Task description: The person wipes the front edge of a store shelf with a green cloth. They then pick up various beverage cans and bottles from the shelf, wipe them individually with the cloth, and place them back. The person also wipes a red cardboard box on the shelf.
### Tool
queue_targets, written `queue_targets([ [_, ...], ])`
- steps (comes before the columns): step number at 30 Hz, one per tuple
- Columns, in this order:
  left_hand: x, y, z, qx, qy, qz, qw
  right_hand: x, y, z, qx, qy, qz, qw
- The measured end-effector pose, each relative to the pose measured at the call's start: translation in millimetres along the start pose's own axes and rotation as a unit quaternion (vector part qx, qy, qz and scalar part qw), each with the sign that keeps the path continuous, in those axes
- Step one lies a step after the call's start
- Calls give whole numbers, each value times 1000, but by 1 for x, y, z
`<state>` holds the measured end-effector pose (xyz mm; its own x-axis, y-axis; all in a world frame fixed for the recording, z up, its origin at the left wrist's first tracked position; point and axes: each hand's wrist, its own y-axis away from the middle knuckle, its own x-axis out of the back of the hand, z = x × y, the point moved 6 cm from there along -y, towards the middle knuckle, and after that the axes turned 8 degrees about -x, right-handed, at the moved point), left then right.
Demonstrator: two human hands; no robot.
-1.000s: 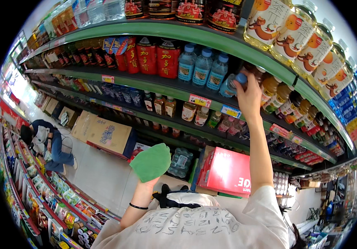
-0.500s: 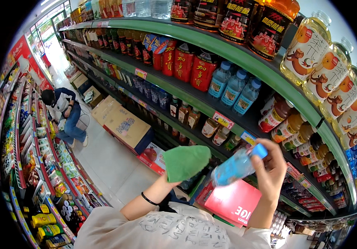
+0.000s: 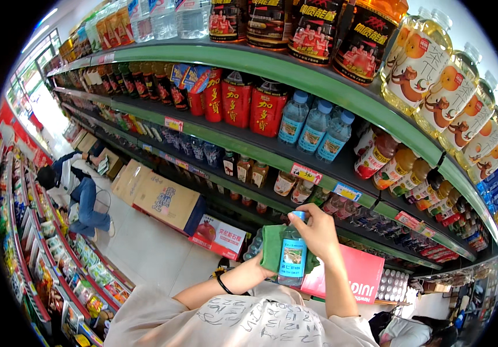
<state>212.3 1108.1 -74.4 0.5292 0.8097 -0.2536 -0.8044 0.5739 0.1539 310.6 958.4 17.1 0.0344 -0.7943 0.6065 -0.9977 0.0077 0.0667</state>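
A clear water bottle (image 3: 292, 258) with a blue cap and a blue picture label stands nearly upright in front of my chest. My right hand (image 3: 320, 232) grips it at the cap and neck, fingers bent over the top. A green cloth (image 3: 271, 245) lies against the bottle's left side and shows again behind it. My left hand (image 3: 258, 267) holds the cloth and presses it to the bottle; its fingers are mostly hidden behind cloth and bottle. Similar blue-capped bottles (image 3: 313, 130) stand on the shelf ahead.
Green-edged drink shelves (image 3: 249, 60) curve across the front. Low down are a pink carton (image 3: 350, 272), a red-and-white box (image 3: 219, 237) and a brown carton (image 3: 168, 199). Another person (image 3: 78, 191) crouches in the aisle at the left, beside snack shelves (image 3: 46, 254). A second person (image 3: 411, 332) shows at the lower right.
The bottle has moved left and down in my right hand and turned more upright. It now meets the green cloth in my left hand. The view has shifted; the crouching person reaches toward the boxes.
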Motion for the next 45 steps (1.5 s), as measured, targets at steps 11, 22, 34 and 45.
queue_targets([
  [11, 71, -73, 3, -19, 536, 32, 844, -68, 59, -31, 93, 71, 173, 978],
  [22, 68, -99, -5, 61, 439, 157, 883, -82, 56, -3, -18, -38, 154, 987],
  [34, 46, -129, 12, -37, 503, -1, 864, -42, 73, 19, -80, -13, 146, 986],
  [45, 19, -105, 59, -87, 172, 31, 981, -58, 82, 20, -146, -63, 68, 985],
])
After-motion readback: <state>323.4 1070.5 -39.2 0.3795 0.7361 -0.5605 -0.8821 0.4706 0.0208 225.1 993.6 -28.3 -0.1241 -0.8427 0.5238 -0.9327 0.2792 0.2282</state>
